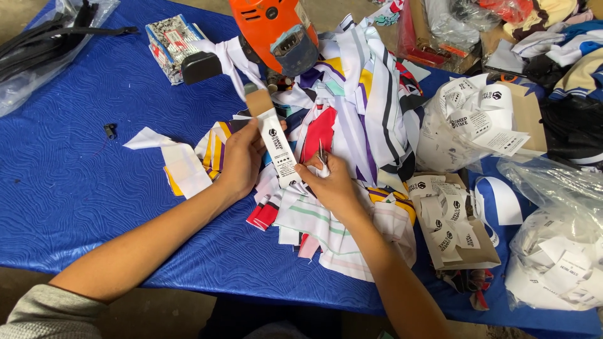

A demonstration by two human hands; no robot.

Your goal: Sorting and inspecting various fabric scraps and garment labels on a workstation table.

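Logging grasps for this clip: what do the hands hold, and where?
Left hand pinches the white label strip mid-length; right hand grips small snips by the handle.

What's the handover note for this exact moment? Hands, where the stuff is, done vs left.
Left hand: holds a white label strip upright, running up to the orange machine.
Right hand: grips small snips beside the strip's lower end.
Under both hands: a pile of fabric scraps on the blue table cover.
Done, by the look of it: loose cut labels in the open cardboard box and the clear bags at right.
Left: the strip in hand looks uncut; how much more remains is not visible.
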